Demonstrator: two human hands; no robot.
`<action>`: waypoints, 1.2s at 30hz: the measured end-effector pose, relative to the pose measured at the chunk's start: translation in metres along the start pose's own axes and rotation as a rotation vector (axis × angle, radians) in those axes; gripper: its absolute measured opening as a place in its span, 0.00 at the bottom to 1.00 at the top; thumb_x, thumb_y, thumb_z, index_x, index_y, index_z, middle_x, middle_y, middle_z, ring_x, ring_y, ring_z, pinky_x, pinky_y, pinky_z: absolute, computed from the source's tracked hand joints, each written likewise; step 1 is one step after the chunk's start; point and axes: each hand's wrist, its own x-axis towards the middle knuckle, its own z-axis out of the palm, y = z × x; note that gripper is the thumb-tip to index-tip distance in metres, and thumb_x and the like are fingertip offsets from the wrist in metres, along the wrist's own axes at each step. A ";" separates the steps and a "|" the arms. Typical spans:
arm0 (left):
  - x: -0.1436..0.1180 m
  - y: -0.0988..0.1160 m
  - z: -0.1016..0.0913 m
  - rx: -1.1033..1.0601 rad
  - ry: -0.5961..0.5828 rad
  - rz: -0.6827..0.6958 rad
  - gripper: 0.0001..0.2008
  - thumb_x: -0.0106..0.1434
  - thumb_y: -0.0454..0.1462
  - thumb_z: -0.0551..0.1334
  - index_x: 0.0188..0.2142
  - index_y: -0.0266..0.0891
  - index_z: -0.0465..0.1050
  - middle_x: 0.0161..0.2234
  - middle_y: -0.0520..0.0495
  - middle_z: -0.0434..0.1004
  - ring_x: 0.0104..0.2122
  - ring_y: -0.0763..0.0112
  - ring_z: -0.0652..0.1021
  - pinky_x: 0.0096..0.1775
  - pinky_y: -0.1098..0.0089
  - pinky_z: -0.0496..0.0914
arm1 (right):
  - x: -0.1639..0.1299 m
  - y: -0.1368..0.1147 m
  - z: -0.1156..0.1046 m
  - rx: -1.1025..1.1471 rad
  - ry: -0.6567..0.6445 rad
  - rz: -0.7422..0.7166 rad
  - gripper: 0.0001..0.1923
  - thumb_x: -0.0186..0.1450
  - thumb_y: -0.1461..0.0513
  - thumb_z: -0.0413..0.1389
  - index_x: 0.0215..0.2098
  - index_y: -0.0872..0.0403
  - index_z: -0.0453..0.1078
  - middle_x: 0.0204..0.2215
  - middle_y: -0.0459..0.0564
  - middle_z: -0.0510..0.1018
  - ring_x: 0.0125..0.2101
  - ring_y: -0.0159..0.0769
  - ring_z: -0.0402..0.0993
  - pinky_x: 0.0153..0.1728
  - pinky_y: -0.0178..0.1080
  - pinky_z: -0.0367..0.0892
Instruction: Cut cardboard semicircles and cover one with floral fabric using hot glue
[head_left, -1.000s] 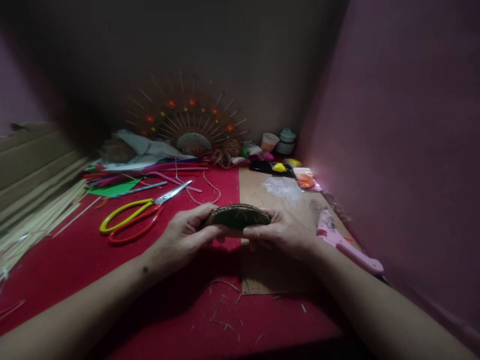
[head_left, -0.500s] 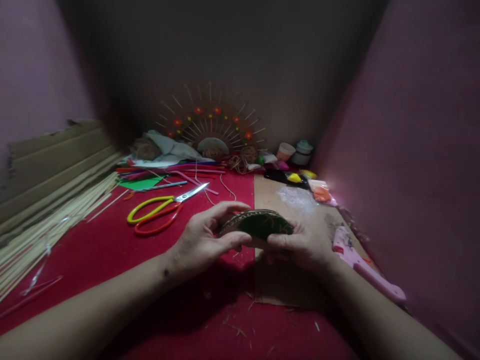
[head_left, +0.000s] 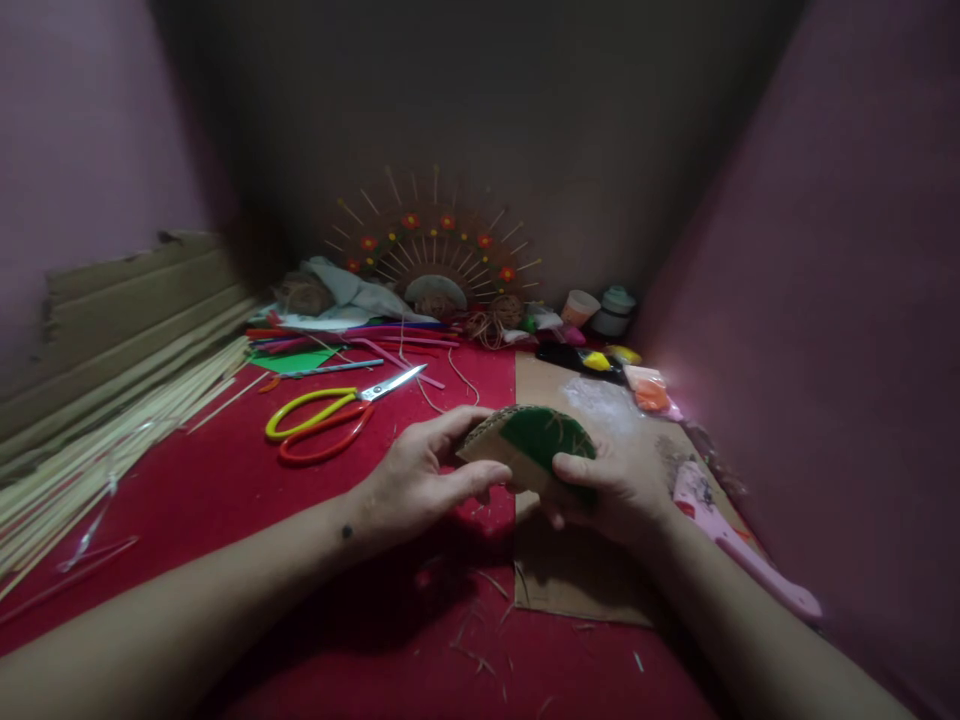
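Note:
Between my hands is a half-round piece of corrugated cardboard (head_left: 536,445), brown on one part and dark green on the other, with its fluted edge along the curved top. My right hand (head_left: 619,485) grips its right end, thumb on the green face. At the left end, my left hand (head_left: 431,470) holds it between the thumb in front and the fingers behind, which are partly hidden. Left of my hands lie scissors (head_left: 345,412) with one yellow and one red handle, blades pointing right. A brown cardboard sheet (head_left: 559,575) lies beneath my right hand.
Thin pale sticks (head_left: 142,450) and cardboard strips (head_left: 142,300) lie at the left. A pink glue gun (head_left: 742,555) rests at the right. Farther back are coloured pipe cleaners (head_left: 367,338), twine balls (head_left: 506,312), a cup (head_left: 579,308) and a flowered half-round decoration (head_left: 435,240) against the wall.
The cardboard piece has tipped so more of its brown and green face shows. My hands have shifted slightly right in view, and the whole scene has moved a little the same way.

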 end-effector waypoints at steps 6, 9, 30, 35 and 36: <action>0.002 -0.005 -0.001 -0.063 -0.011 -0.039 0.22 0.60 0.36 0.66 0.53 0.36 0.66 0.40 0.48 0.77 0.25 0.79 0.77 0.27 0.77 0.73 | 0.001 0.000 -0.002 0.073 0.061 0.061 0.19 0.52 0.53 0.68 0.35 0.58 0.73 0.19 0.48 0.77 0.14 0.29 0.70 0.12 0.27 0.54; 0.004 -0.006 -0.004 -0.080 -0.036 -0.060 0.22 0.62 0.38 0.65 0.54 0.36 0.66 0.36 0.49 0.77 0.24 0.78 0.76 0.27 0.76 0.72 | 0.001 -0.001 -0.001 0.090 0.064 0.098 0.19 0.53 0.53 0.67 0.33 0.58 0.73 0.20 0.49 0.78 0.14 0.28 0.70 0.11 0.26 0.53; 0.014 -0.004 -0.011 -0.115 -0.047 -0.441 0.13 0.59 0.40 0.67 0.41 0.34 0.74 0.24 0.48 0.78 0.15 0.80 0.70 0.15 0.82 0.63 | 0.005 -0.001 -0.006 0.157 -0.062 0.327 0.19 0.62 0.56 0.60 0.46 0.62 0.71 0.29 0.58 0.83 0.18 0.30 0.76 0.09 0.24 0.55; 0.014 -0.003 -0.011 -0.169 0.001 -0.503 0.17 0.56 0.39 0.68 0.43 0.33 0.76 0.20 0.49 0.76 0.13 0.79 0.69 0.12 0.81 0.62 | 0.006 0.000 -0.007 0.205 -0.145 0.303 0.19 0.64 0.57 0.57 0.48 0.63 0.70 0.31 0.59 0.83 0.21 0.34 0.79 0.12 0.26 0.65; 0.015 -0.004 -0.012 -0.177 0.007 -0.513 0.17 0.55 0.39 0.69 0.43 0.33 0.76 0.20 0.49 0.76 0.12 0.79 0.68 0.12 0.81 0.62 | 0.006 0.000 -0.008 0.218 -0.150 0.303 0.18 0.65 0.58 0.56 0.48 0.63 0.70 0.31 0.59 0.83 0.22 0.35 0.80 0.13 0.26 0.67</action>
